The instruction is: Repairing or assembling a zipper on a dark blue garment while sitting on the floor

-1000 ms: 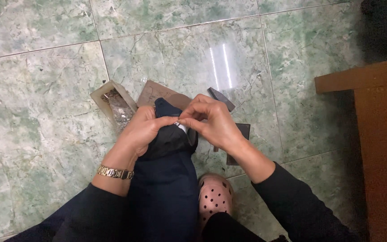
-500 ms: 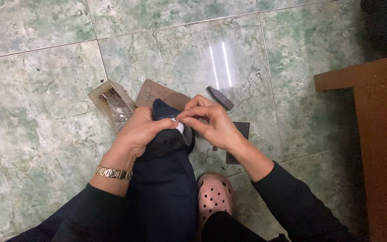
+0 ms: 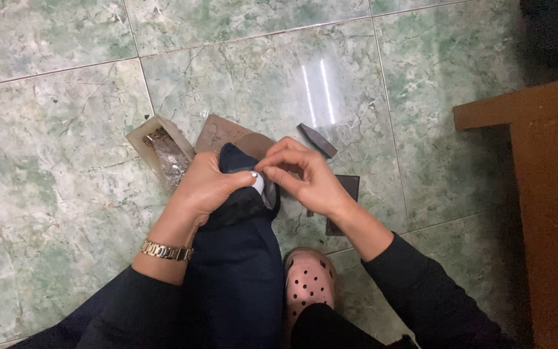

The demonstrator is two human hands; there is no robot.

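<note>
left hand (image 3: 208, 187) curled closed, knuckles up; right hand (image 3: 308, 181) pinching at its fingertips, wrists angled inward

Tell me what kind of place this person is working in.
Probably a room in a home, used for hand sewing: a green marble-look tiled floor, the corner of a wooden table, a small open box on the floor, and both hands, left hand and right hand, on dark blue fabric.

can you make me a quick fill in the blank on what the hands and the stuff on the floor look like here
1. Both hands pinch a dark blue garment draped over the person's ____.
2. The left hand has a ____-coloured watch at its wrist.
3. The right hand meets the left at a small ____ tag.
4. Below the hands is a pink ____.

Missing words: knee; gold; white; clog
</note>
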